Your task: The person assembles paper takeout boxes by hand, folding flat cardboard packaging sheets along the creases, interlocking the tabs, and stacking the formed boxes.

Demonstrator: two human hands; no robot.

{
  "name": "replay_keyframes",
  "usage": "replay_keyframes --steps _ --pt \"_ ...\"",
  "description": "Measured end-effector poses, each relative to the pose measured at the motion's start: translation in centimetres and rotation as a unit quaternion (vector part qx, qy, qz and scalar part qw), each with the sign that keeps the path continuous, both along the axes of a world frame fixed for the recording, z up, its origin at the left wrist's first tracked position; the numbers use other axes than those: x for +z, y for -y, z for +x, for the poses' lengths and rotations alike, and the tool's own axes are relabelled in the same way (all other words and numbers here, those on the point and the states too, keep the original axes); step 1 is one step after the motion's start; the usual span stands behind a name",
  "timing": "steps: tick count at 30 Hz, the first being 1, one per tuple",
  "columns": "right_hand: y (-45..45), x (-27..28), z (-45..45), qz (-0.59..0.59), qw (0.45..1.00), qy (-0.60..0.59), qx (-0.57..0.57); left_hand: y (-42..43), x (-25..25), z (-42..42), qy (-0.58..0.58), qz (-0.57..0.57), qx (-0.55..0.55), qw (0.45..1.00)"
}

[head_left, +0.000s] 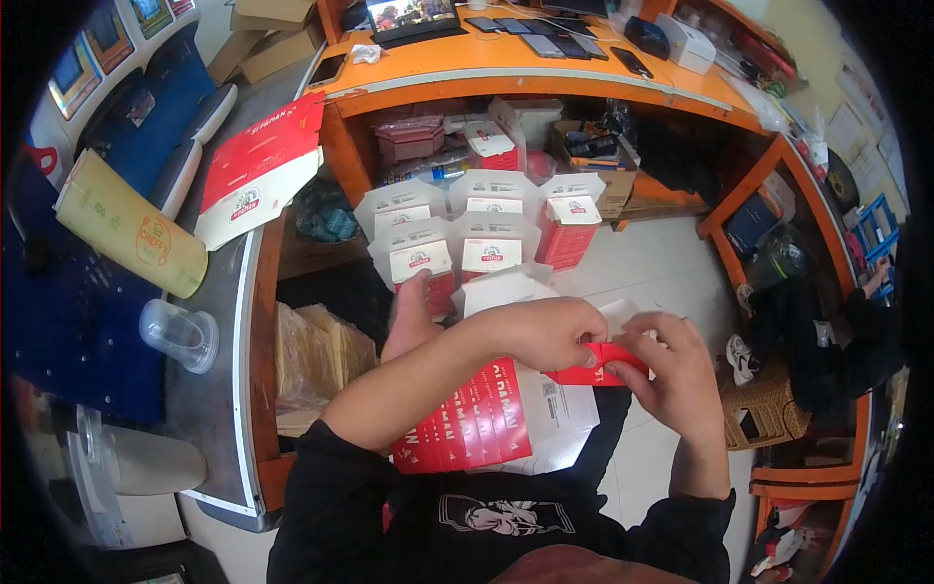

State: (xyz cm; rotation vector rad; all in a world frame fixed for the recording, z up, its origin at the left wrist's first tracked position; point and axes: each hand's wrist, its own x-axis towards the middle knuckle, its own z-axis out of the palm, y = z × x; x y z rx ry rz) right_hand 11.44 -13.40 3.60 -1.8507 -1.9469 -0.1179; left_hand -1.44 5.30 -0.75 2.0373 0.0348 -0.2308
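So both hands are on one red carton [595, 364], held up in front of the person's lap, just right of the middle of the view. The left hand [556, 333] is curled in with its fingertips pinching the carton's near-left end, and the right hand [673, 365] has the other end pinched between thumb and bent fingers.

Right under that, a fanned pile of flat red carton blanks [467, 423] with big white "SI PAMAN" lettering lies on the lap, with some white flaps [569, 414] showing beside it. A bare foot [413, 316] pokes out past the left forearm, next to a cluster of made-up boxes [489, 255], red below with pale lids standing up. One more stack of boxes [569, 234] sits on the right side of that bunch.

Behind them there's an orange table [428, 68] with a tablet [413, 18] and a bunch of phones [555, 45] on top. Over on the left, a grey table carries a yellow Cheffy cup [136, 229], a clear plastic cup [180, 336] and a big opened-out red-and-white carton [261, 170].
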Motion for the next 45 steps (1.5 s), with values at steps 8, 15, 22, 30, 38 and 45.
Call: replay_keyframes --steps 8,15,22,30,38,45 --pt "-0.3 -3.0 0.4 0.104 0.991 -0.052 -0.065 -0.7 -1.6 0.3 -0.045 -0.119 -0.008 0.992" --pt "-0.5 -1.5 1.6 -0.012 0.994 -0.081 0.075 -0.1 -1.4 0.4 -0.016 -0.038 -0.05 0.998" --pt "-0.4 -1.7 2.3 -0.13 0.97 -0.18 0.1 0.5 -0.7 -0.2 -0.015 -0.005 -0.049 0.999" --pt "-0.4 -0.8 1.1 -0.132 0.954 -0.269 0.027 0.7 0.3 -0.5 0.007 0.01 -0.049 0.999" --pt "-1.5 -2.5 0.6 0.214 0.971 -0.059 -0.087 -0.1 -2.4 0.9 0.22 -0.23 0.189 0.929" --pt "-3.0 -5.7 -1.0 0.179 0.974 -0.107 -0.085 2.3 -2.4 2.4 0.276 -0.398 0.315 0.816"
